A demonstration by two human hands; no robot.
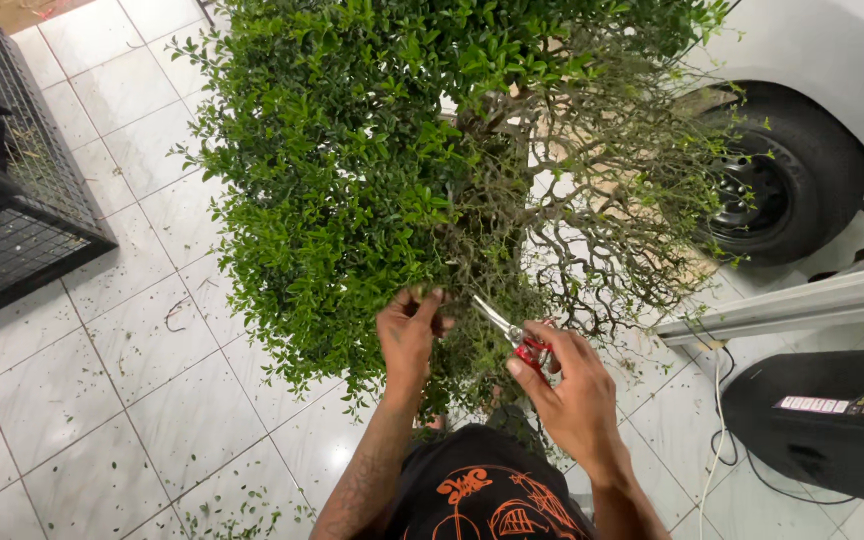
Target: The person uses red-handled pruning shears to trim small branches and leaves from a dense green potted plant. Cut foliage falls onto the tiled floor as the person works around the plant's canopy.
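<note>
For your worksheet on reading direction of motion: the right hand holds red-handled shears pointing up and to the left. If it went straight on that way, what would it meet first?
Probably the bush's twigs and leaves just past the shears in the right hand, beside the left hand; depth is unclear.

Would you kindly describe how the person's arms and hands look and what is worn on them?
Both hands, the left hand and right hand, are bare, with no gloves, rings or watch visible. The forearms are uncovered; the left forearm carries dark tattoo markings. A black shirt with an orange print shows below.
</note>
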